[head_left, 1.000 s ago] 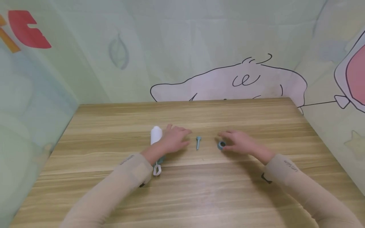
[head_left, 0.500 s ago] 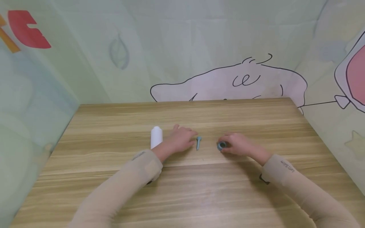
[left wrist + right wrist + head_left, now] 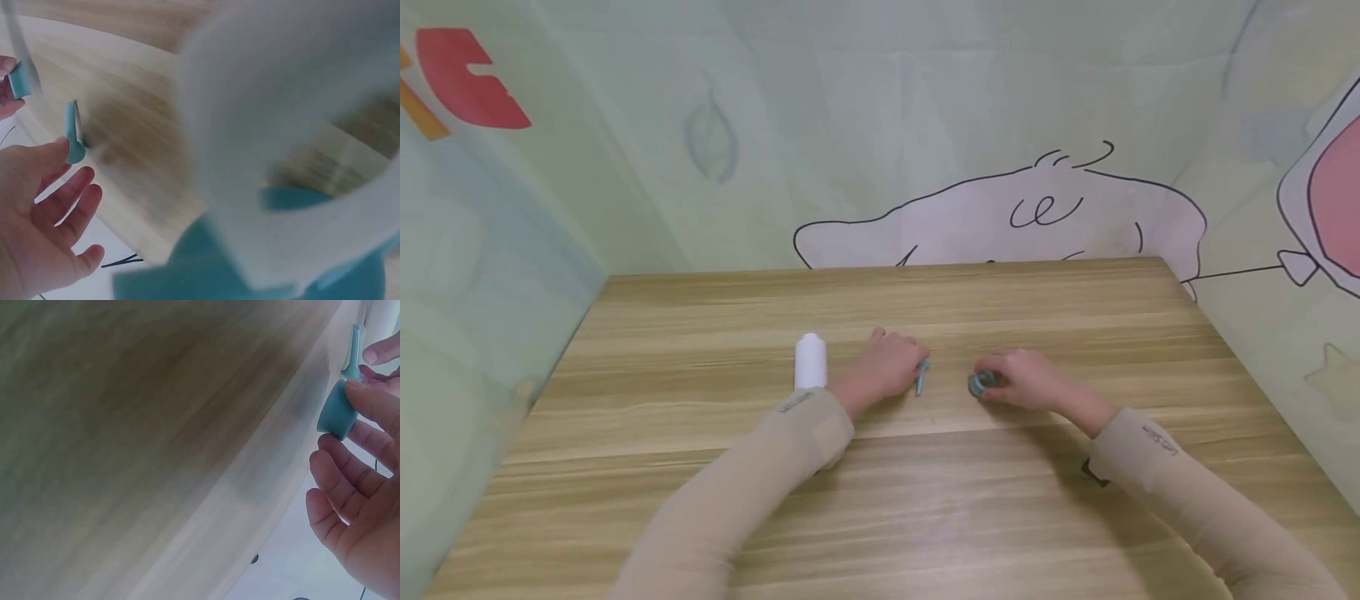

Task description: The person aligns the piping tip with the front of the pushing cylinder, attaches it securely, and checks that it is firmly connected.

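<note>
One sleeve [image 3: 760, 483] partly hides bottle [image 3: 810, 364]; right grip [image 3: 1024, 379] pinches ring [image 3: 337, 412]; can't tell if left grip [image 3: 886, 365] holds peg [image 3: 71, 125]

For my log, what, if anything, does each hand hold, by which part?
The right hand pinches the teal ring by its outer side. The left hand is at the teal peg, by its wide end; whether it grips is unclear.

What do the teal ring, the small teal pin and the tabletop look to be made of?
Teal ring: likely plastic, matte; smooth wall, even colour.
Small teal pin: probably plastic too, semi-matte; similar tint, smooth shaft.
Tabletop: wood or wood-look laminate, satin; grain streaks, soft glare.
</note>
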Demonstrator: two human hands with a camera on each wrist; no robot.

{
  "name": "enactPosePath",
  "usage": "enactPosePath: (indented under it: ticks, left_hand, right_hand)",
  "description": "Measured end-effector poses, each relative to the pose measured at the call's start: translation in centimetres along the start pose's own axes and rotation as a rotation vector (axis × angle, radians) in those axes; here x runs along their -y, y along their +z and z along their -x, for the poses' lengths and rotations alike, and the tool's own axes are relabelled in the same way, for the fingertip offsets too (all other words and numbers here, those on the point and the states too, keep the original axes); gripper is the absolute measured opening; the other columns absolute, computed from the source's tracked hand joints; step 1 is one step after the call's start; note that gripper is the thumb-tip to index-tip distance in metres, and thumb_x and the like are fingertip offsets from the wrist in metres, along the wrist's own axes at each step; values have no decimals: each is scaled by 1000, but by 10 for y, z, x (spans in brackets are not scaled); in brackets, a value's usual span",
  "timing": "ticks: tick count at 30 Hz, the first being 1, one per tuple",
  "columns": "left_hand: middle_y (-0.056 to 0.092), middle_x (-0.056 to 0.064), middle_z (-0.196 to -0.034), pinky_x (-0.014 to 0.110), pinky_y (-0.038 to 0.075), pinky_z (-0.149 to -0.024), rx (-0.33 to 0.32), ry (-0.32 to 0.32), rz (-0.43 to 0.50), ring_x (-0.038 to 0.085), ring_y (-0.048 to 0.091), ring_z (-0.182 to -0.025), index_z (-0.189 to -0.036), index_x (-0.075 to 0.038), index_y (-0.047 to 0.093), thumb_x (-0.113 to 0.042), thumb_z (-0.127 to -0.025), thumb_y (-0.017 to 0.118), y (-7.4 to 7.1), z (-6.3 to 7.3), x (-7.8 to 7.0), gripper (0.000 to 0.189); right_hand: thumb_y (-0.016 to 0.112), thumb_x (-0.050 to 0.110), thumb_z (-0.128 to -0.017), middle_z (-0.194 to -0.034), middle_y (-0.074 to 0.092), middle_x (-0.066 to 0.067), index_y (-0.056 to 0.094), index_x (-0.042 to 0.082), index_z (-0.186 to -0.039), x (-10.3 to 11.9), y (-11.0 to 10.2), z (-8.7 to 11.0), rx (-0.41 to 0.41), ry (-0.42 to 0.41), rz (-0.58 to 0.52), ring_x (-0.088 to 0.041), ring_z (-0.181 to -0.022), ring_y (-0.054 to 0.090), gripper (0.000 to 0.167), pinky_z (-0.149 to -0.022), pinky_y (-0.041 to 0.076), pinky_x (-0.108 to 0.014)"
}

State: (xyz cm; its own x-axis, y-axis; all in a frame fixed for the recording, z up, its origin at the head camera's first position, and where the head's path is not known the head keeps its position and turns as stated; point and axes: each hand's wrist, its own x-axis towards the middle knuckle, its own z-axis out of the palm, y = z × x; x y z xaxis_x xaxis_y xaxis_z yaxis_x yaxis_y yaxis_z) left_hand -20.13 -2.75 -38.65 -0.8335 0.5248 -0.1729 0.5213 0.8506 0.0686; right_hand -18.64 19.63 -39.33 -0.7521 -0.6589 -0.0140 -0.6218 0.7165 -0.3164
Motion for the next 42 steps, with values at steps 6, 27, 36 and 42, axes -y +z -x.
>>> enactPosePath:
  ticks: [6, 27, 36, 42]
  left_hand:
    - [62, -3, -79, 45, 37, -91, -39, -33, -20, 19, 58, -87, -75, -18, 58, -23, -87, 53, 2, -4, -1, 15]
    - [60, -5, -67, 39, 38, -85, -37, -53, 50, 13, 53, -69, -68, -18, 59, -23, -88, 51, -2, 3, 5, 22]
    - [58, -8, -62, 30, 40, -69, -146, -36, 131, 10, 48, -58, -72, -18, 63, -25, -86, 54, -4, 13, 11, 18]
    - [66, -5, -74, 25, 43, -68, -204, -58, 286, 8, 50, -61, -84, -15, 69, -23, -85, 57, -10, 22, 10, 15]
  right_hand:
    - [68, 24, -76, -95, 64, -5, 61, 6, -105, 1, -1, 0, -3, 3, 4, -12, -77, 59, 35, -66, 49, -27]
    - [67, 21, -76, -94, 65, -5, 60, 6, -104, 5, -3, -1, -4, 45, -20, -15, -81, 60, 33, -70, 50, -31]
    - [68, 16, -75, -84, 64, -3, 60, 5, -100, 7, -8, -3, -57, 41, -52, -7, -63, 51, 29, -55, 42, -20]
    - [67, 12, -75, -85, 63, -3, 59, 4, -100, 11, -13, -5, -99, 44, -114, -9, -66, 52, 28, -56, 42, -19]
